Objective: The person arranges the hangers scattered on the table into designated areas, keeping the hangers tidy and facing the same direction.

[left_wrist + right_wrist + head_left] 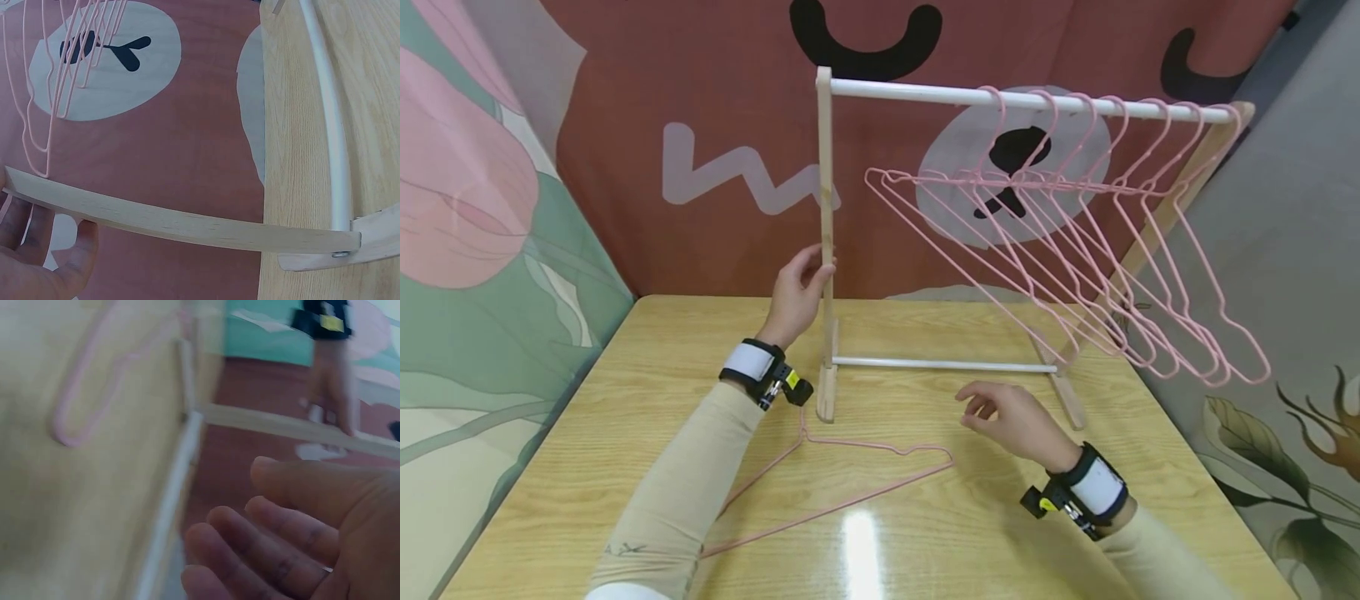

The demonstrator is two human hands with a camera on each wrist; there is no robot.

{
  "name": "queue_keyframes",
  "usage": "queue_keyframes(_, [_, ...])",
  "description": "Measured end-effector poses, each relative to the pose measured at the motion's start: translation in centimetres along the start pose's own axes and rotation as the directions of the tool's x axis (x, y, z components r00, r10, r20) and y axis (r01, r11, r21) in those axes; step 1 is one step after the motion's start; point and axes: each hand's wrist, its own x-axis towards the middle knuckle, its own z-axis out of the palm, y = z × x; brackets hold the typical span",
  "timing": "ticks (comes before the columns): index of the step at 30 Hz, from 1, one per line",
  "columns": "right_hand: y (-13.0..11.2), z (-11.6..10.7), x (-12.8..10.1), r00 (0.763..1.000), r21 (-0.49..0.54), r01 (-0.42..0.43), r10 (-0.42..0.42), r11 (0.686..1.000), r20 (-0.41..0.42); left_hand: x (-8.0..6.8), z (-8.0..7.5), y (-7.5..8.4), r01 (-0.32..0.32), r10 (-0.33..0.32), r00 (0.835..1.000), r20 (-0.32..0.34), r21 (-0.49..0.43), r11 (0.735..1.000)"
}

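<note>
My left hand (794,300) holds the wooden left post (826,183) of a small clothes rack, thumb and fingers on either side of it. In the left wrist view the same post (169,219) runs from those fingers to the rack's foot. My right hand (1011,419) hovers over the table with nothing in it, fingers loosely bent, as the right wrist view also shows. Between the arms, a pink clothes hanger (857,444) lies flat, partly hidden under my left forearm. Several more pink hangers (1093,185) hang from the rack's white top rail (910,91), bunched to the right.
A white lower bar (943,364) joins the rack's feet near the back of the wooden table (925,550). Behind stands a patterned cloth backdrop (715,242), with floral cloth (497,333) at the left and a grey one (1292,275) at the right.
</note>
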Motion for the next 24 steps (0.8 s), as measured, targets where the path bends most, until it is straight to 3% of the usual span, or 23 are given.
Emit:
queue_keyframes(16, [0.5,7.0,1.5,0.99,-0.057,0.108,-0.102,0.993,0.1,0.0,0.0,0.2,0.006,-0.006,1.0,0.003,-0.014,1.0])
queue_keyframes(24, [0.5,8.7,1.9,0.988,-0.059,0.083,-0.074,0.995,0.135,0.0,0.0,0.1,0.01,-0.01,1.0,0.004,-0.008,1.0])
